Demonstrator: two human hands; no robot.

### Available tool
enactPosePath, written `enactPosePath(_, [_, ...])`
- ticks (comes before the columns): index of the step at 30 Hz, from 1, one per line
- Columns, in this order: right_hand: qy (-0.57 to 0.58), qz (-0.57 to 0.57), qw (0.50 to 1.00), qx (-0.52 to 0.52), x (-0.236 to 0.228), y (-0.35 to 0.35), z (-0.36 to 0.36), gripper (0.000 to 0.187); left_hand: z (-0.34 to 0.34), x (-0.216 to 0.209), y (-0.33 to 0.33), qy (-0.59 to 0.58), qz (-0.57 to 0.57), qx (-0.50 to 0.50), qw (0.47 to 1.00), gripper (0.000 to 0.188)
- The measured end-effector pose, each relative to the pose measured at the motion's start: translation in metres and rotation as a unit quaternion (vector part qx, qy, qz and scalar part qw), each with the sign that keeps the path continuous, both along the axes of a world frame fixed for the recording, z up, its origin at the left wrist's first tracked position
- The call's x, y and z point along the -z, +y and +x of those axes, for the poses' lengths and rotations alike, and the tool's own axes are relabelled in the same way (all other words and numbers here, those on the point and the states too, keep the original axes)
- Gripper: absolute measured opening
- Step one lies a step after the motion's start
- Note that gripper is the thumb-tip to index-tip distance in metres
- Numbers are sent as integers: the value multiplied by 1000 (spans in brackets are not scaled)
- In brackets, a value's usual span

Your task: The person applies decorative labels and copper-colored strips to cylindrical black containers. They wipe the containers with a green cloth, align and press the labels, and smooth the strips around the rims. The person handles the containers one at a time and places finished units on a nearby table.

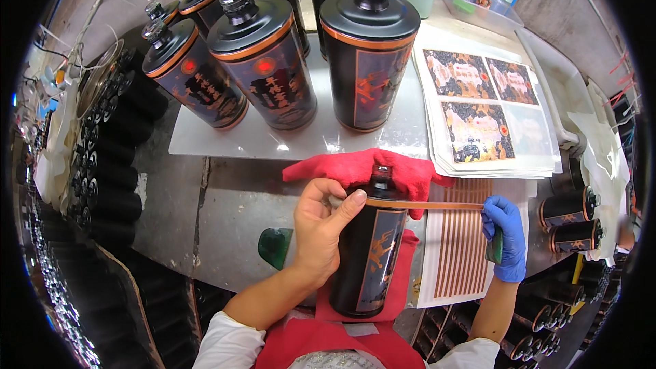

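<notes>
A black bottle (pixel 365 266) with a decorated panel stands upright against my red apron. My bare left hand (pixel 318 229) is closed round its left side at the shoulder, the thumb pressing near one end of a copper-coloured strip (pixel 444 206). That strip lies across the bottle's shoulder and stretches taut to the right. Its other end is pinched in my right hand (pixel 509 239), in a blue glove, which also holds a green scraper (pixel 497 246) against the palm. A red cloth (pixel 328 167) lies behind the bottle's neck. Beneath the stretched strip is a white sheet of copper strips (pixel 454 253).
Several decorated bottles (pixel 263 61) stand on a white board (pixel 198 138) at the back. Printed label sheets (pixel 471 106) are stacked at the back right. A dark green flat piece (pixel 275 247) lies left of my left forearm. Black bottles (pixel 113 157) are stacked along both sides.
</notes>
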State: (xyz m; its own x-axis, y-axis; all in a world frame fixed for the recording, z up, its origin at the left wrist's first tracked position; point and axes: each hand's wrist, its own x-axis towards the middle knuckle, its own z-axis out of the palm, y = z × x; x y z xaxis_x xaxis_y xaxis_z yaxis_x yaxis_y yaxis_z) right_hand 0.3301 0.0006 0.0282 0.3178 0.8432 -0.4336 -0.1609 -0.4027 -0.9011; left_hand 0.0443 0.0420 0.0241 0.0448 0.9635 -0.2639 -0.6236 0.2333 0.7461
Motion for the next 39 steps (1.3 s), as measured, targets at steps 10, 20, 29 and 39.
enactPosePath(10, [-3, 10, 1000, -23, 17, 2, 3, 13, -1, 16, 2, -7, 9, -45, 999, 16])
enactPosePath(20, [-23, 17, 999, -38, 21, 6, 8, 15, -17, -14, -88, 653, 531, 208, 499, 62])
enactPosePath(29, [-36, 45, 996, -68, -5, 8, -38, 13, -70, 31, -94, 486, 397, 233, 743, 97])
enactPosePath(39, [-45, 34, 996, -73, 1, 9, -40, 15, -33, 19, -98, 627, 491, 175, 578, 66])
